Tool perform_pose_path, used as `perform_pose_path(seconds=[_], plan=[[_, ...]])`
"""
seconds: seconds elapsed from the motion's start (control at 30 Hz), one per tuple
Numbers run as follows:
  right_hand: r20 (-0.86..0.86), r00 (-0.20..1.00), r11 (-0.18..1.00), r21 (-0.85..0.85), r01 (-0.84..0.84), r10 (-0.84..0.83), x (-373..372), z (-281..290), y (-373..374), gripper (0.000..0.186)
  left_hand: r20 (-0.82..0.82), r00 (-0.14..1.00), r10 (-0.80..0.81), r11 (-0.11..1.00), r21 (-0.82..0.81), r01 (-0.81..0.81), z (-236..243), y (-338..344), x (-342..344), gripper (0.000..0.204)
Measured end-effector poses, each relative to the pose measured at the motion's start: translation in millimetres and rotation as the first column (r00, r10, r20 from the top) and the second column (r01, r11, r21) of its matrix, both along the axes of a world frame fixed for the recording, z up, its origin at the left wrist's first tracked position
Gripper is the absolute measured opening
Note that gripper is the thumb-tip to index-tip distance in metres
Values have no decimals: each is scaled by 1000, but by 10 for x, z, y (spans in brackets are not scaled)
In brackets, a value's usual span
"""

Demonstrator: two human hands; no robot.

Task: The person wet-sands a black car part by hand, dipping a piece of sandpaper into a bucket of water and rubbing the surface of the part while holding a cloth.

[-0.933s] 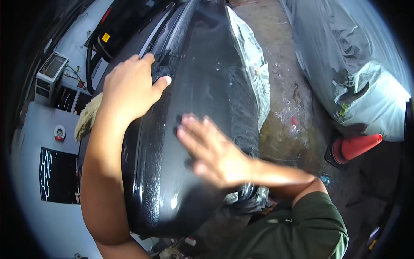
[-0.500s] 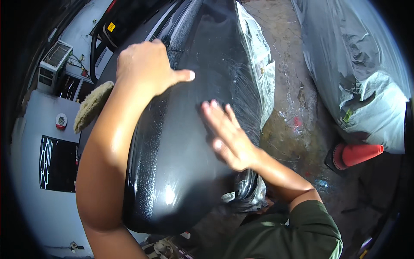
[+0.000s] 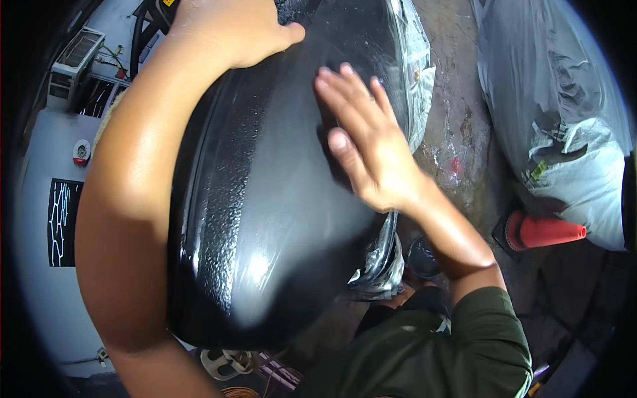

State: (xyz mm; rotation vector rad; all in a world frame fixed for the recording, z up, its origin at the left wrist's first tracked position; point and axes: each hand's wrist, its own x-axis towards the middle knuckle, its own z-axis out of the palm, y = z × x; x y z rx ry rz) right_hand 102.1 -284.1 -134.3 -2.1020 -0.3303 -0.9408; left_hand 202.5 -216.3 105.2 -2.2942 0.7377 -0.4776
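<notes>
A large curved black car body panel (image 3: 285,199) spreads below my hands, its middle smooth with bright reflections and its left band textured. My right hand (image 3: 375,146) is open over its right part, palm down and fingers slightly apart, apparently touching the surface; the fingertips are a little blurred. My left hand (image 3: 229,30) is farther away, at the panel's left side near the top of the view. Its thumb stretches right across the panel, while the other fingers are hidden. Crinkled plastic sheeting (image 3: 418,99) hangs along the panel's right edge.
To the right stands a bulky object under grey sheeting (image 3: 551,79), with an orange cone (image 3: 547,232) near it on the stained floor (image 3: 451,126). A dark round container (image 3: 423,257) sits by my legs. A metal-cased unit (image 3: 76,66) is at the far left.
Both hands have moved farther forward over the panel, the right one still spread open. The view has shifted slightly, and my left forearm now covers most of a fluffy pad.
</notes>
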Motion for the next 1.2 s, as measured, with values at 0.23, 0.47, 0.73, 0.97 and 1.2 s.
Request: perform_pose_path(seconds=[0.23, 0.47, 0.73, 0.97, 1.2], plan=[[126, 990, 560, 817, -140, 64, -300, -204, 42, 62, 48, 994, -103, 993, -50, 105, -77, 69, -43, 59], [210, 974, 988, 109, -112, 87, -179, -170, 56, 54, -137, 991, -11, 1000, -30, 7, 116, 90, -55, 58], [-77, 984, 964, 226, -141, 162, 311, 230, -129, 67, -147, 983, -113, 993, -46, 107, 105, 221, -78, 56], [100, 992, 979, 195, 57, -78, 412, 142, 53, 57, -132, 987, -87, 996, -9, 86, 159, 185, 31, 55], [-87, 972, 974, 45, 223, -218, 332, 241, 141, 57, -101, 994, 34, 999, -23, -36, 114, 60, -172, 56]])
